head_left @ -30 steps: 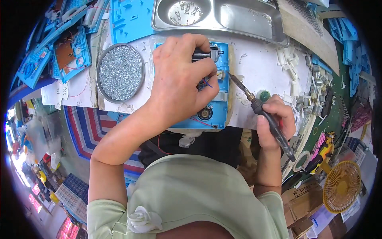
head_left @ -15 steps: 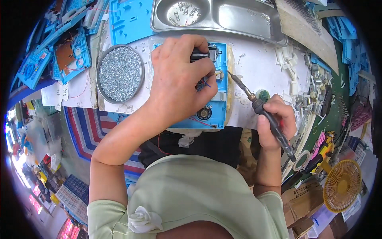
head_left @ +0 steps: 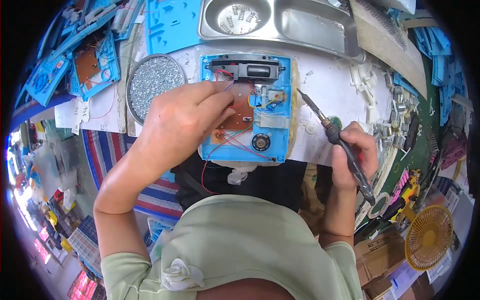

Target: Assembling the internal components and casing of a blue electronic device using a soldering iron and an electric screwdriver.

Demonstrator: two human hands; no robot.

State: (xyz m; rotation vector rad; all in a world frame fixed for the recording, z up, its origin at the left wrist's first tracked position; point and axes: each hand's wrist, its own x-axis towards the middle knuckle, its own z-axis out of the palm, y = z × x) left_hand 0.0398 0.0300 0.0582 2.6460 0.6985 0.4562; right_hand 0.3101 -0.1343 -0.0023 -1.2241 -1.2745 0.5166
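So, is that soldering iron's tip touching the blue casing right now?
No, the right hand holds the soldering iron with its tip just outside the blue casing's right edge.

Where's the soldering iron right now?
In the head view, the soldering iron is in the right hand, right of the blue housing, its tip pointing up-left toward the housing's edge.

A brown cardboard box (head_left: pixel 378 259) at the lower right carries a short slanted line of dark print, with letters and figures, near its upper edge. On the left, a white paper strip (head_left: pixel 84 116) hanging at the edge of the tabletop (head_left: pixel 316 145) bears a few dark strokes that look like handwriting, too small and blurred to make out.
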